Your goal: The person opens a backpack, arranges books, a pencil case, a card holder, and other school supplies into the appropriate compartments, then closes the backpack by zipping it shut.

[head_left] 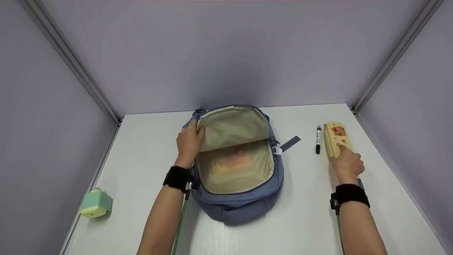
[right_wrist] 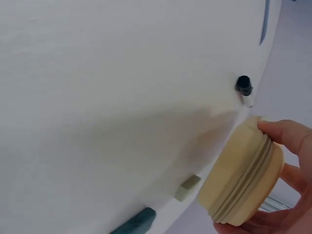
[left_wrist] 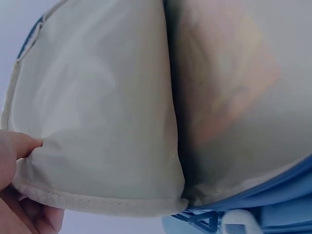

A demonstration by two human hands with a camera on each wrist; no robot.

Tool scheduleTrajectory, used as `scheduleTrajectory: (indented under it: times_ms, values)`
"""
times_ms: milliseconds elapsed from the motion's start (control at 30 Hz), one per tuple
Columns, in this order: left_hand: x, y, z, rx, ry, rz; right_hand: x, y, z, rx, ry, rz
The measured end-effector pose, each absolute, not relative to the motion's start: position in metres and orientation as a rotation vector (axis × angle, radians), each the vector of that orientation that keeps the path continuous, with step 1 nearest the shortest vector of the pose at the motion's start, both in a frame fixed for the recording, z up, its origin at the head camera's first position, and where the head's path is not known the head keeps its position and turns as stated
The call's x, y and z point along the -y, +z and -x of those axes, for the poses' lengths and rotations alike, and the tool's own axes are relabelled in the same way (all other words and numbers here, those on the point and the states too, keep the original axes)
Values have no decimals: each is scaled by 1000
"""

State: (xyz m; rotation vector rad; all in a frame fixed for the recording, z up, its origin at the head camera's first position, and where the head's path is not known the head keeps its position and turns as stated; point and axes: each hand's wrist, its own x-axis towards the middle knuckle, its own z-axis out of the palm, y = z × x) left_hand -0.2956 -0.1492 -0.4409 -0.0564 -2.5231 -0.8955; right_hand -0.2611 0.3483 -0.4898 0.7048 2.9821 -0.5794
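Observation:
A blue backpack (head_left: 240, 212) lies unzipped on the table, its beige lining showing. My left hand (head_left: 189, 143) grips the left edge of its raised front flap (head_left: 235, 129), thumb on the lining in the left wrist view. Inside the backpack, a blurred orange-and-yellow item (left_wrist: 229, 83) shows faintly. At the right, my right hand (head_left: 347, 164) holds a yellow pencil case (head_left: 331, 138) with a brown cartoon picture on top. Its zipper side (right_wrist: 243, 178) faces the right wrist camera, and the fingers and thumb curl round it.
A black-and-white marker (head_left: 318, 140) lies left of the pencil case. One small pale block (right_wrist: 187, 187) and a dark teal object (right_wrist: 136, 222) lie near the right hand. A green-and-yellow box-shaped item (head_left: 96, 203) stands at far left. Grey panels enclose the white table (head_left: 141, 141).

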Motion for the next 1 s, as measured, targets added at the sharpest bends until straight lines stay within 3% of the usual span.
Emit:
scheduleTrajectory:
  times_ms: [233,633,833,1000]
  values:
    - [146,-429,296,2498,-849,40,-325,-446,254,-3022,-571,-606]
    - [146,-429,297,2480,-842,38,-281,-371,210,-3024,-586,-86]
    - [145,-426,298,2455,-848,46,-256,-352,187,-2978,-599,154]
    - [143,-427,298,2450,-860,46,-236,-358,185,-2971,-519,296]
